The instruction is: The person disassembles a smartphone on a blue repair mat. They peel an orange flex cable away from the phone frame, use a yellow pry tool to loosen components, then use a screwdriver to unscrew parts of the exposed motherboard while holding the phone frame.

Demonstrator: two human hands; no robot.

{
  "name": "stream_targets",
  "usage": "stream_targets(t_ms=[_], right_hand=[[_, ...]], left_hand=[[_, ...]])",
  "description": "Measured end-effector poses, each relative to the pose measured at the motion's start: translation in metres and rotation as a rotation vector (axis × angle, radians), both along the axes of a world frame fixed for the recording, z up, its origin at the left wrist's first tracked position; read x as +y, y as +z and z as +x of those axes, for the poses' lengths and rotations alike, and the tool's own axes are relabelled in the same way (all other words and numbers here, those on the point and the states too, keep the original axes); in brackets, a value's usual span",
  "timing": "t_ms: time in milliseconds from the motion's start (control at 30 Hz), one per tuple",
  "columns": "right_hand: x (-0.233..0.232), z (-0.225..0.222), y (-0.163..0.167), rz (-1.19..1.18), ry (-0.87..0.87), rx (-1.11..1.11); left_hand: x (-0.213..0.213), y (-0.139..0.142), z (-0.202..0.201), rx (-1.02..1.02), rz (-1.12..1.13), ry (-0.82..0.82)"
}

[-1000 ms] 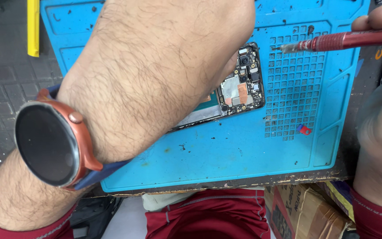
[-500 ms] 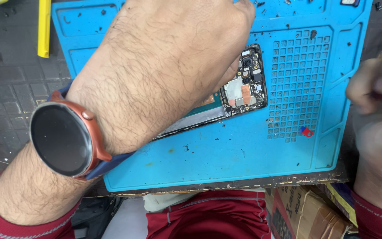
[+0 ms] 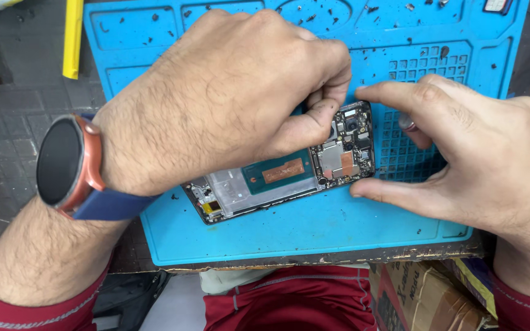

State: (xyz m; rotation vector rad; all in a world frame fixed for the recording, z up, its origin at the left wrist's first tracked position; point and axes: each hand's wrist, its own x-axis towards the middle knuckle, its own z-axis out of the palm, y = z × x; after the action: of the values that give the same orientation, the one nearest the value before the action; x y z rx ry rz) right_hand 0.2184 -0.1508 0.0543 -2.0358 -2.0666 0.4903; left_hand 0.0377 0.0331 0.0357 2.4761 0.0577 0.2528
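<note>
Round dark watch screen (image 3: 59, 160) on left wrist — printed red-and-tan cardboard box (image 3: 427, 297) lay below mat, lower right.
</note>
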Motion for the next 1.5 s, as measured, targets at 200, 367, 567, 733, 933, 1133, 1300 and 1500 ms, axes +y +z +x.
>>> stream_targets(t_ms=[200,367,567,733,933,1133,1300,1500], right_hand=[[-0.003,0.002,-0.003,0.030,0.021,0.000],[-0.003,0.003,-0.003,0.042,0.030,-0.001],[-0.003,0.003,-0.002,0.029,0.031,0.003],[-0.002,0.002,-0.002,0.033,0.035,0.007],[-0.002,0.002,-0.002,0.018,0.031,-0.019],[-0.001,0.000,0.000,0.005,0.014,-0.054],[0.000,-0.006,0.000,0.036,-0.002,-0.097],[0.002,-0.008,0.000,0.075,-0.011,-0.146]], left_hand=[[0.000,0.000,0.000,0.094,-0.068,0.000],[0.000,-0.002,0.000,0.111,-0.082,0.012],[-0.001,-0.005,0.001,0.086,-0.038,0.060],[0.007,-0.013,0.006,-0.143,-0.148,0.047],[0.009,-0.016,0.002,-0.111,-0.269,0.084],[0.012,-0.009,-0.009,-0.236,-0.130,0.066],[0.013,0.006,-0.025,-0.154,-0.196,0.164],[0.011,0.011,-0.034,-0.243,-0.057,0.252]])
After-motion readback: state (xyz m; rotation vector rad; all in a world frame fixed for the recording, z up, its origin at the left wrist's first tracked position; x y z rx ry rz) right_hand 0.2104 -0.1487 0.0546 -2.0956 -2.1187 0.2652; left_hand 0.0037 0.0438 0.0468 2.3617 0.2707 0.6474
